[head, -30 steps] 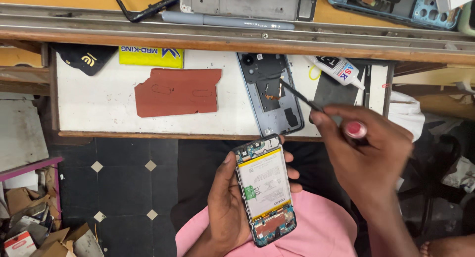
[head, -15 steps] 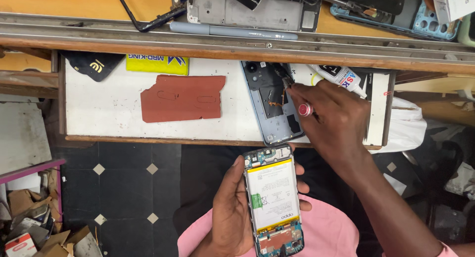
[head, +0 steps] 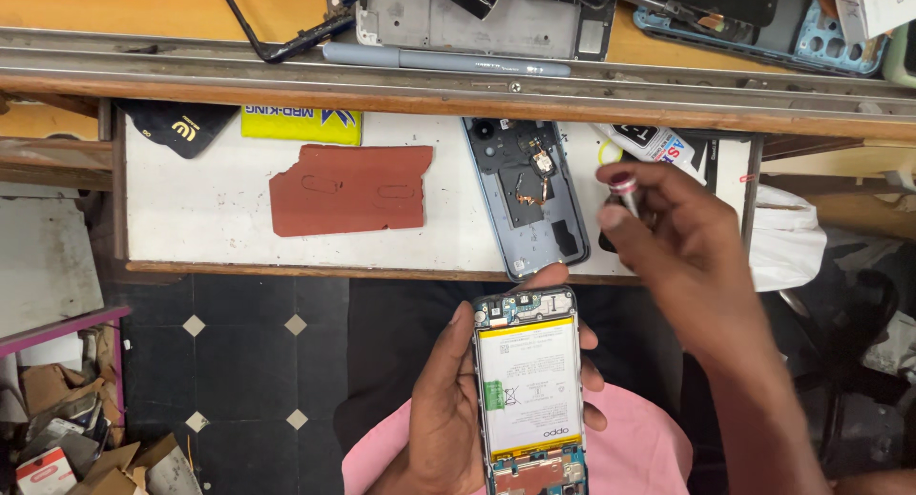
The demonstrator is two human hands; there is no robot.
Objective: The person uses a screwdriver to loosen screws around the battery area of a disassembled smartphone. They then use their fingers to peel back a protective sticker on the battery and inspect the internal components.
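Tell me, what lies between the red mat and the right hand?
In the head view, a grey phone back cover lies on the white tray between the red mat and right hand.

A: What colours show on the opened phone (head: 530,395)?
B: A white battery (head: 528,385) edged in yellow, a green tab, blue-green boards.

A: And the white desk (head: 210,204)?
B: A brick-red mat (head: 348,188), a grey back cover (head: 525,195), a yellow packet (head: 301,125).

A: The floor (head: 248,361)?
B: Black tiles with small cream diamonds.
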